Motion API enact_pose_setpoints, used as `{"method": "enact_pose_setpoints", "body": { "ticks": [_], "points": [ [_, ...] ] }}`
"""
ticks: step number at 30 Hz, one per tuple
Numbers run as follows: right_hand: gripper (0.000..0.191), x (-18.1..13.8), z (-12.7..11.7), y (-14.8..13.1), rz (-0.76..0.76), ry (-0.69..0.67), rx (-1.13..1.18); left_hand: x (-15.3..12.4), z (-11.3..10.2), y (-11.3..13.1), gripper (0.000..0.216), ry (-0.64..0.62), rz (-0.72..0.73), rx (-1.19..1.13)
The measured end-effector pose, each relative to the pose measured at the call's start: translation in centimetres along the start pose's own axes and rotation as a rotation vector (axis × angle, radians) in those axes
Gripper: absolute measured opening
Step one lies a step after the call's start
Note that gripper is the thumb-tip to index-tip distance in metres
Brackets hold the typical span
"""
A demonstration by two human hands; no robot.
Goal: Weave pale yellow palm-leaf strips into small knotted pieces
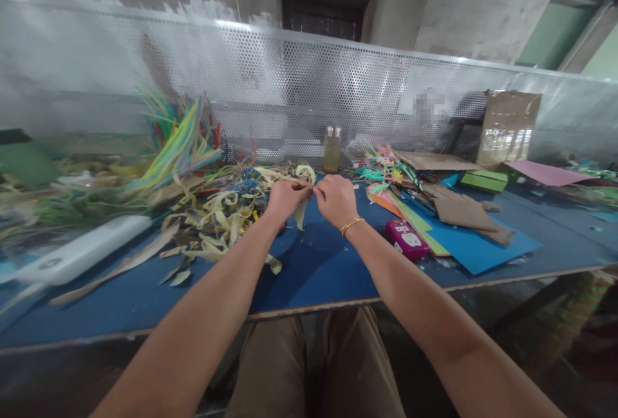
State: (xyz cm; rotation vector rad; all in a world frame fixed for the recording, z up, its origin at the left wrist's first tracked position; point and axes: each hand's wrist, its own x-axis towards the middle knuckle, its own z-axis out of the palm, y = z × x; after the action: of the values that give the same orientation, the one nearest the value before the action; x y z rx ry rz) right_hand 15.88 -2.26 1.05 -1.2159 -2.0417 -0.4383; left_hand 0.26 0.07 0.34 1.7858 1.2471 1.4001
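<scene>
Over the middle of the blue table, my left hand (288, 199) and my right hand (337, 199) meet at their fingertips. The left fingers are closed in a pinch on a pale dried leaf strip (300, 215), whose end hangs below them. My right hand, with a gold bracelet at its wrist, is also closed in a pinch against the left fingertips; what lies in it is hidden. Just left of my hands is a tangled heap of curled dried leaf strips (226, 221). A pale curl (305, 173) shows behind the fingers.
A white power strip (87, 247) and bundled coloured strips (176, 144) are at left. A small bottle (332, 149) stands behind my hands. To the right lie a magenta box (406, 239), blue paper (476, 247), cardboard (458, 209) and paper flowers (381, 170). A perforated metal panel (386, 96) closes the back.
</scene>
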Motion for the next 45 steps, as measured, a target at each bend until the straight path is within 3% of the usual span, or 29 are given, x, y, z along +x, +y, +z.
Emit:
{"method": "enact_pose_setpoints", "body": {
  "ticks": [3,6,12,19,26,45],
  "points": [
    [0.026,0.0,-0.2,-0.3,-0.047,-0.03,-0.058,0.0,0.2,0.0,0.017,0.037,-0.01,-0.028],
    [0.027,0.1,-0.1,0.2,0.063,-0.023,0.014,-0.1,0.4,0.3,0.018,-0.021,-0.029,-0.123],
    [0.027,0.1,-0.3,1.1,0.149,-0.052,0.056,-0.3,0.6,0.9,0.022,-0.193,-0.292,-0.673],
    [0.024,0.1,-0.6,0.4,0.085,-0.103,0.016,-0.6,0.7,0.7,0.027,-0.172,-0.243,-0.63],
    [0.028,0.2,-0.8,0.6,0.063,-0.106,-0.019,-0.3,0.6,0.5,0.019,-0.171,-0.231,-0.576],
    [0.031,0.1,-0.9,1.8,0.139,-0.182,0.011,-0.1,0.0,0.1,0.021,-0.207,-0.305,-0.646]
  ]
}}
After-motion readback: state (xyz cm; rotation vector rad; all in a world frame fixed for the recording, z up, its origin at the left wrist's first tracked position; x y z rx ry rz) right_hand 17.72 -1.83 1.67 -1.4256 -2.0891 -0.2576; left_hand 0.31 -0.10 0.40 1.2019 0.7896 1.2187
